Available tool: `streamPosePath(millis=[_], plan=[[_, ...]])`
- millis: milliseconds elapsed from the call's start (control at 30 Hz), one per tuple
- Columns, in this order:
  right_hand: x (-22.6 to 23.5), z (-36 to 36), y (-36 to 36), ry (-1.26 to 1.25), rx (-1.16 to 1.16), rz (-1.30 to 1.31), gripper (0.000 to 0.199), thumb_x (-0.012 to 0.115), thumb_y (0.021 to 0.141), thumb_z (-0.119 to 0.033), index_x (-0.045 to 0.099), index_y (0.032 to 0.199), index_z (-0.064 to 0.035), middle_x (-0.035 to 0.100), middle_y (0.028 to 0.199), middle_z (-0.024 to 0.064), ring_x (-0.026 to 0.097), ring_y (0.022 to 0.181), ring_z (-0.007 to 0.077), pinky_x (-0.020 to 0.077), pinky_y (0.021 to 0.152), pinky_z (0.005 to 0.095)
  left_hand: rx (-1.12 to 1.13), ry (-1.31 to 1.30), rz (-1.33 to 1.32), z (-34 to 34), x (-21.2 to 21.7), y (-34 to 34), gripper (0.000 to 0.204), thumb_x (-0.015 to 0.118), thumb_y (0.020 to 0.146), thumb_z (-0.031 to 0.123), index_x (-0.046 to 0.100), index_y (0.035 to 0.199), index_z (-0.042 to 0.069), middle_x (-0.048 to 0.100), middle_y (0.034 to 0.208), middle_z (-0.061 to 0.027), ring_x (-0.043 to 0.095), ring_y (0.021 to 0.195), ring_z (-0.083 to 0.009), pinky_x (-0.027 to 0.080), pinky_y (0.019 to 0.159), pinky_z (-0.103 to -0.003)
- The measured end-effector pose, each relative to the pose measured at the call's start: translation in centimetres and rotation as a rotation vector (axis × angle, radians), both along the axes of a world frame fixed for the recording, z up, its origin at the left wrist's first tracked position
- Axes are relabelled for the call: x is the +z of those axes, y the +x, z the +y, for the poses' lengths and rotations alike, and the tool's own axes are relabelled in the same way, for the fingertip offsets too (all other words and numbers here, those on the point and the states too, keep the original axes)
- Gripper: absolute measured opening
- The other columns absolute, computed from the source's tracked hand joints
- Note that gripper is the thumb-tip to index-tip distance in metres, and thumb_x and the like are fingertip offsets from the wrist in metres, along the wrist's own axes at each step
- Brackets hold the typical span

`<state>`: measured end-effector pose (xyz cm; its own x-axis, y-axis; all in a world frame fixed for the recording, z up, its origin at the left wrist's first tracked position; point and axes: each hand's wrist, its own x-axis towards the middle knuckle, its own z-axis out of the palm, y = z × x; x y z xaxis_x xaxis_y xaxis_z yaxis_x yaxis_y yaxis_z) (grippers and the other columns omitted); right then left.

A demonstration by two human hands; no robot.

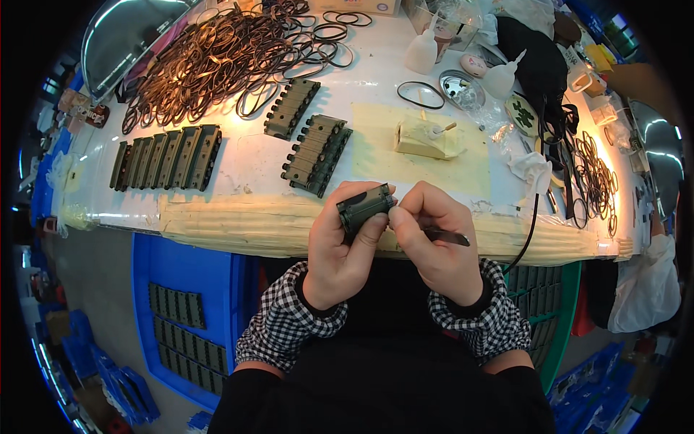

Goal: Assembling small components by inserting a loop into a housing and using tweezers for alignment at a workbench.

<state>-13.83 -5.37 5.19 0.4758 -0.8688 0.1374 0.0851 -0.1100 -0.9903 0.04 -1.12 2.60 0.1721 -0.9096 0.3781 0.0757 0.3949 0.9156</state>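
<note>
My left hand (338,249) is closed around a dark green moulded part (366,208), holding it tilted above the table's front edge. My right hand (437,235) is closed too, its thumb and forefinger pinched against the right end of that part. Whatever sits between those fingertips is too small to make out. A slim dark metal tool (450,236) lies under the curled fingers of my right hand, one end sticking out. Just beyond my hands, two groups of similar green parts (315,153) (292,108) rest on the table.
More green parts (168,159) stand in a row at left, below a heap of dark rubber bands (206,61). A pale block (421,139) sits on yellowish paper. White squeeze bottles (421,52) stand behind. Below the table are a blue bin (148,249) and a green crate (567,307).
</note>
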Motion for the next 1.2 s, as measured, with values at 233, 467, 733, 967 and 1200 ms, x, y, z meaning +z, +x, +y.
streamPosePath(millis=[233, 467, 733, 967, 1200], plan=[[0.5, 1.1, 1.4, -0.214, -0.089, 0.115, 0.015, 0.063, 0.086, -0.005, 0.051, 0.076, -0.0046, 0.051, 0.062, 0.0, 0.046, 0.048, 0.0071, 0.0354, 0.044, 0.0232, -0.139, 0.107, 0.433, 0.4, -0.2, 0.8, 0.036, 0.058, 0.087, 0.02, 0.051, 0.112, -0.005, 0.06, 0.099, -0.0126, 0.058, 0.093, -0.0164, 0.047, 0.085, -0.029], [-0.2, 1.8, 3.3, -0.702, -0.262, 0.226, 0.014, 0.068, 0.08, -0.006, 0.053, 0.077, -0.006, 0.054, 0.067, 0.0056, 0.055, 0.05, 0.0227, 0.0428, 0.046, 0.0319, -0.2, 0.218, 0.663, 0.3, 0.4, 1.7, 0.026, 0.057, 0.084, 0.016, 0.053, 0.1, -0.004, 0.061, 0.088, -0.0118, 0.058, 0.08, -0.0161, 0.049, 0.074, -0.029], [0.3, 2.1, 3.4, -0.854, -0.295, 0.345, 0.016, 0.072, 0.076, -0.006, 0.055, 0.077, -0.0055, 0.053, 0.064, 0.0062, 0.051, 0.047, 0.0227, 0.0385, 0.043, 0.0324, -0.273, 0.202, 0.715, 0.1, 0.5, 1.9, 0.026, 0.053, 0.083, 0.019, 0.053, 0.096, -0.003, 0.06, 0.086, -0.0131, 0.057, 0.079, -0.019, 0.048, 0.074, -0.031], [0.6, 2.2, 3.6, -0.857, -0.282, 0.389, 0.016, 0.072, 0.076, -0.007, 0.056, 0.077, -0.0061, 0.054, 0.065, 0.0056, 0.051, 0.047, 0.0224, 0.0386, 0.043, 0.0321, -0.278, 0.198, 0.704, 0.0, 0.2, 2.1, 0.025, 0.053, 0.081, 0.02, 0.052, 0.092, -0.002, 0.06, 0.086, -0.0134, 0.056, 0.078, -0.0187, 0.047, 0.072, -0.03], [0.4, 2.4, 3.5, -0.827, -0.245, 0.368, 0.018, 0.074, 0.074, -0.008, 0.057, 0.079, -0.0068, 0.055, 0.064, 0.0055, 0.052, 0.047, 0.0217, 0.0394, 0.044, 0.0318, -0.297, 0.201, 0.724, 0.1, -0.3, 2.7, 0.024, 0.051, 0.082, 0.023, 0.053, 0.09, 0.001, 0.059, 0.084, -0.0118, 0.056, 0.078, -0.0191, 0.047, 0.074, -0.032]])
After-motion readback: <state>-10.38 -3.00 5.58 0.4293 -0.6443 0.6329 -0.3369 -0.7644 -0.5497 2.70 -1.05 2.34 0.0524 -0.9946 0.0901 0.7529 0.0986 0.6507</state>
